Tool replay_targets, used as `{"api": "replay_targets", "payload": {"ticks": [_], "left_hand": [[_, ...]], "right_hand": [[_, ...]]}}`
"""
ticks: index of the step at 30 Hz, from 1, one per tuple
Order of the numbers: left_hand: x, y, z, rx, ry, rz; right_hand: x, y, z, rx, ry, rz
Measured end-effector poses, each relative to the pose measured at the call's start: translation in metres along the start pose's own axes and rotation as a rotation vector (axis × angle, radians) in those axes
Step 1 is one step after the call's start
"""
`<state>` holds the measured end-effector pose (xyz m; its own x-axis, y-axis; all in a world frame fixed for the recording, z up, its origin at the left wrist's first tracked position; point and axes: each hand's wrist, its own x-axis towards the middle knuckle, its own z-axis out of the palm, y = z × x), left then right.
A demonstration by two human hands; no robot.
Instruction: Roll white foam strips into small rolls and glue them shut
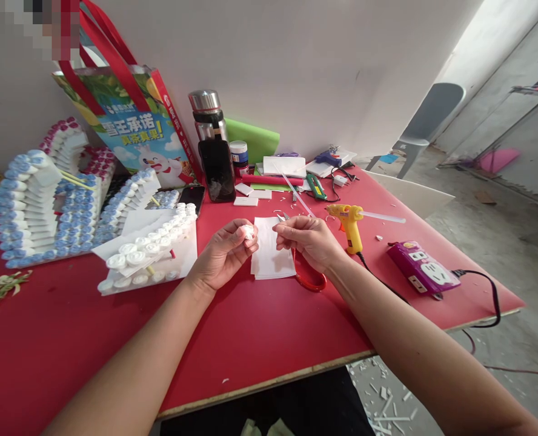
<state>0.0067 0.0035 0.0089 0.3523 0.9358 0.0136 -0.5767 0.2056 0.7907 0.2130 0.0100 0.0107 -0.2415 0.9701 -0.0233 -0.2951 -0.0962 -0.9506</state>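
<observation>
My left hand (pixel 226 251) is closed, pinching a small white rolled rosette (pixel 249 232) between thumb and fingers. To its right, my right hand (pixel 308 237) is also closed, thumb pressed on the forefinger; whatever lies in that pinch is too small to make out. Between and below both hands lies a stack of white paper strips (pixel 273 257). A pair of scissors (pixel 313 281) with red handles rests partly under my right hand. Left of my left hand stands a white piece (pixel 148 248) lined with rows of similar white rosettes.
A yellow glue gun (pixel 348 227) and a purple power strip (pixel 423 269) sit at right. Behind are a black phone (pixel 217 172), a steel flask (pixel 204 102) and a green cutter (pixel 315 186). Blue-and-white rosette structures (pixel 23 209) and a printed bag (pixel 132 130) occupy the left.
</observation>
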Motion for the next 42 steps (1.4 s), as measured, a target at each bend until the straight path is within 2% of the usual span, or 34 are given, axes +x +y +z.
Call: {"api": "replay_targets", "payload": {"ticks": [3,9,15,23,35,42], "left_hand": [[0.000,0.001,0.002,0.014,-0.010,-0.004],[-0.001,0.000,0.002,0.041,-0.017,0.013],[-0.001,-0.003,0.000,0.134,0.030,0.047],[-0.002,-0.005,0.003,0.316,0.028,0.166],[-0.003,-0.005,0.006,0.452,0.039,0.217],[-0.005,-0.003,0.004,0.697,0.019,0.299]], "right_hand": [[-0.002,0.001,0.003,-0.057,0.049,-0.070],[-0.007,0.003,0.011,-0.007,-0.094,-0.112],[-0.012,0.001,0.014,-0.066,-0.117,-0.131],[-0.014,-0.001,0.016,-0.188,-0.066,-0.182],[-0.019,0.000,0.021,-0.344,-0.046,-0.297],[-0.018,0.007,0.017,-0.586,-0.023,-0.492]]}}
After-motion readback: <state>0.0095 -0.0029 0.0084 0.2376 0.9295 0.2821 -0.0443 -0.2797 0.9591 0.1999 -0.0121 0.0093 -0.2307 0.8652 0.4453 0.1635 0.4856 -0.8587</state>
